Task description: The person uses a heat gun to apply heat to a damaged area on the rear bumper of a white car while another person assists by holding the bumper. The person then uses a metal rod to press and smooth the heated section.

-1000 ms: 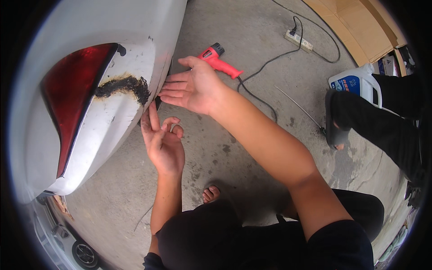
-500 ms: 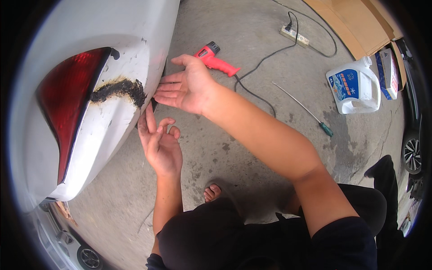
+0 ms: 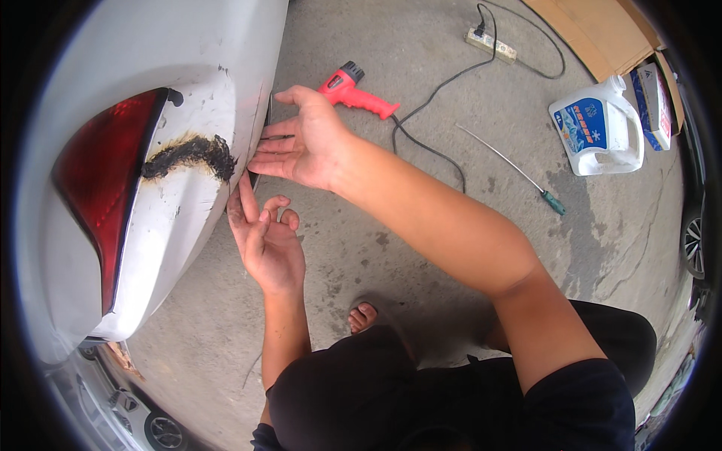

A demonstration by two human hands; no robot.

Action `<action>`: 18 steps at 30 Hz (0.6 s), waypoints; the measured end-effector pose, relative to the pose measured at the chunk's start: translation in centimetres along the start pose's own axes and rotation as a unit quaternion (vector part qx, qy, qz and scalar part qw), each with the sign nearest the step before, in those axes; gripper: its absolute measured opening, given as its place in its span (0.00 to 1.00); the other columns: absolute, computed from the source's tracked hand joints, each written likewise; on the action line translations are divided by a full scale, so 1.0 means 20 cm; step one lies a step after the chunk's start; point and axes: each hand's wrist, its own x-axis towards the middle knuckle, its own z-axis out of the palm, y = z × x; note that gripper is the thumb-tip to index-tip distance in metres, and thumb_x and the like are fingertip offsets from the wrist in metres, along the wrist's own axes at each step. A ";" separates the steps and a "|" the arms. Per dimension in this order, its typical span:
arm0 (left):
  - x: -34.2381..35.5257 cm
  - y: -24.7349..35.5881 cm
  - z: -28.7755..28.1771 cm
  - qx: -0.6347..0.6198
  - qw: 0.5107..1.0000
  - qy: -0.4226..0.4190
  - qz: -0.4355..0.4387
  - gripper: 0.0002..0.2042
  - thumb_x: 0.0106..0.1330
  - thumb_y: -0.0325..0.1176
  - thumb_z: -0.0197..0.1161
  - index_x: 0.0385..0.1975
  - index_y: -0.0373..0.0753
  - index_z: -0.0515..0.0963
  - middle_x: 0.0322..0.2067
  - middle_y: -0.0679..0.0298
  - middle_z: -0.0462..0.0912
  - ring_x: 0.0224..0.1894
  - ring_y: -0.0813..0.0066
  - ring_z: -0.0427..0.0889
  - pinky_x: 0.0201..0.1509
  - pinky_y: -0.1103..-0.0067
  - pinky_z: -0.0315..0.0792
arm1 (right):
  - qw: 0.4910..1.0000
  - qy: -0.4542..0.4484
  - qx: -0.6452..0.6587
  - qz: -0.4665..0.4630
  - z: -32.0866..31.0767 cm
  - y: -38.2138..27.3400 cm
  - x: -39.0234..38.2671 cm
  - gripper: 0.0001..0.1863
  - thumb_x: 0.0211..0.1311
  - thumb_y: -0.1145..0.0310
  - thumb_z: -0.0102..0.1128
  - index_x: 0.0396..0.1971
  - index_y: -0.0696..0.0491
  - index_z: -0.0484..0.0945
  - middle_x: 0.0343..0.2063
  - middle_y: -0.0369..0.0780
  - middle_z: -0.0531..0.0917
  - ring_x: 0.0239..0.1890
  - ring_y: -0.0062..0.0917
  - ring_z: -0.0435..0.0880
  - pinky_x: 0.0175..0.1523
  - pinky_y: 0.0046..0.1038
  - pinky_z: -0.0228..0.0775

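The pale bumper (image 3: 177, 199) stands at my left, its long edge slanting from top centre toward lower left. My right hand (image 3: 304, 143), palm up, spreads wide; my left hand (image 3: 269, 248) is half-open, two fingers straight; both reach that edge, holding nothing visible. Concrete (image 3: 421, 316) stretches rightward to a screwdriver (image 3: 553, 201).

White curved car panel (image 3: 167, 237), black-streaked with yellowish-brown edges; dark-red wedge-shaped tail light (image 3: 105, 165); pinkish-red pistol-shaped heat gun (image 3: 361, 98), black-nosed.

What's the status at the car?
Left hand, right hand: open, at edge of white car panel. Blackened patch beside red lamp. Red heat gun on floor near right hand.
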 end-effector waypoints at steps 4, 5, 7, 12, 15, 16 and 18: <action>0.00 0.00 0.01 0.005 1.000 0.001 -0.001 0.38 0.61 0.27 0.54 0.72 0.37 0.46 0.75 0.59 0.50 0.44 0.70 0.76 0.36 0.79 0.69 | 1.000 -0.001 -0.002 0.002 0.00 0.00 -0.01 0.48 0.63 0.48 0.48 0.65 0.78 0.49 0.60 0.65 0.63 0.66 0.54 0.64 0.73 0.46 0.55; 0.00 0.01 0.01 0.006 1.000 0.007 -0.005 0.38 0.61 0.27 0.54 0.72 0.37 0.46 0.75 0.59 0.50 0.44 0.70 0.76 0.36 0.79 0.69 | 1.000 -0.005 -0.003 0.000 0.00 0.00 -0.02 0.48 0.63 0.48 0.48 0.65 0.78 0.49 0.60 0.65 0.63 0.66 0.53 0.64 0.73 0.46 0.55; 0.01 0.01 0.02 0.008 1.000 -0.002 -0.003 0.38 0.61 0.27 0.54 0.72 0.38 0.46 0.74 0.59 0.51 0.44 0.69 0.76 0.36 0.79 0.69 | 1.000 0.000 -0.002 0.000 0.00 0.00 -0.01 0.48 0.63 0.48 0.48 0.65 0.78 0.49 0.60 0.65 0.64 0.66 0.53 0.64 0.73 0.45 0.55; -0.01 0.00 -0.02 -0.006 0.999 -0.022 -0.029 0.37 0.61 0.27 0.54 0.72 0.38 0.47 0.74 0.58 0.53 0.44 0.69 0.77 0.37 0.79 0.69 | 1.000 0.004 0.008 -0.009 -0.04 0.03 0.02 0.47 0.64 0.49 0.49 0.65 0.77 0.50 0.60 0.63 0.64 0.65 0.51 0.65 0.73 0.45 0.55; -0.02 0.00 -0.05 -0.037 0.999 -0.018 -0.007 0.36 0.63 0.25 0.52 0.72 0.37 0.49 0.74 0.57 0.53 0.45 0.68 0.78 0.39 0.78 0.70 | 1.000 -0.030 0.001 -0.006 -0.05 0.03 0.03 0.46 0.65 0.49 0.49 0.65 0.75 0.50 0.61 0.61 0.63 0.66 0.50 0.63 0.74 0.44 0.54; -0.03 0.02 -0.04 -0.025 0.999 -0.018 -0.016 0.34 0.65 0.24 0.50 0.72 0.38 0.49 0.74 0.59 0.54 0.46 0.67 0.78 0.38 0.78 0.70 | 1.000 -0.025 0.014 -0.001 -0.06 0.03 0.02 0.43 0.68 0.49 0.47 0.65 0.75 0.51 0.61 0.60 0.62 0.67 0.48 0.62 0.75 0.44 0.53; -0.03 0.05 -0.01 -0.013 0.997 0.003 -0.070 0.35 0.64 0.23 0.49 0.73 0.40 0.46 0.75 0.60 0.51 0.44 0.67 0.80 0.37 0.78 0.71 | 1.000 -0.009 -0.004 -0.004 -0.06 0.01 0.00 0.41 0.70 0.48 0.46 0.63 0.74 0.54 0.61 0.60 0.63 0.67 0.46 0.62 0.75 0.43 0.54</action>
